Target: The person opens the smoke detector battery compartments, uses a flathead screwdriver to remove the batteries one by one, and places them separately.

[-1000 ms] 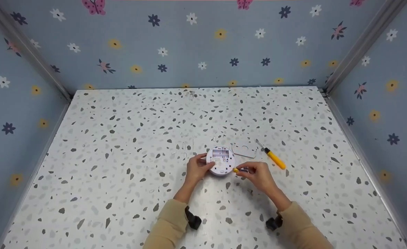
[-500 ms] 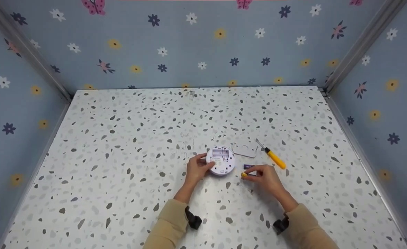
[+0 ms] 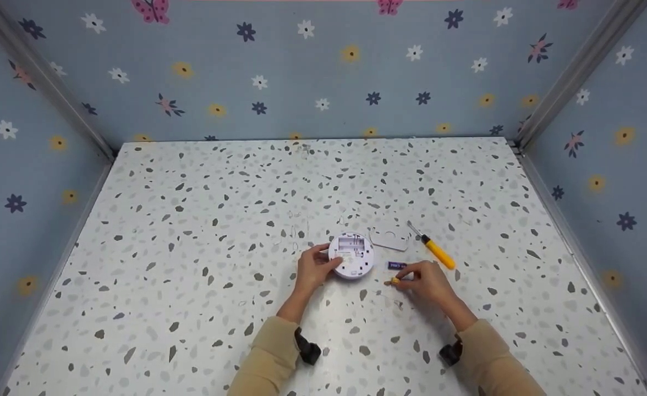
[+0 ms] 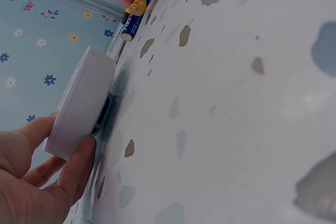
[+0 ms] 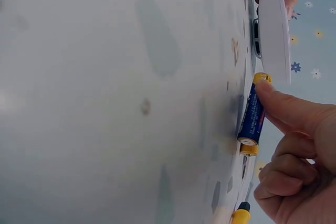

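My left hand [image 3: 313,270] grips the rim of a round white device [image 3: 351,257] whose open battery compartment faces up. In the left wrist view the thumb and fingers hold the device's edge from both faces. To its right, my right hand [image 3: 427,281] pinches a blue-and-yellow battery [image 5: 253,113] at its yellow end, low over the table. A second battery [image 3: 396,265] lies just behind the pinched one, partly covered by the fingers. The compartment's bays look bare in the head view.
A screwdriver [image 3: 438,253] with a yellow-and-black handle lies right of the device. A thin white cover piece [image 3: 388,240] rests behind the batteries. The speckled table [image 3: 191,275] meets flowered panels [image 3: 323,71] at the back and sides.
My right hand has moved right and slightly toward me, away from the device, with the battery in its fingers. The second battery has come into view. The left hand keeps its place.
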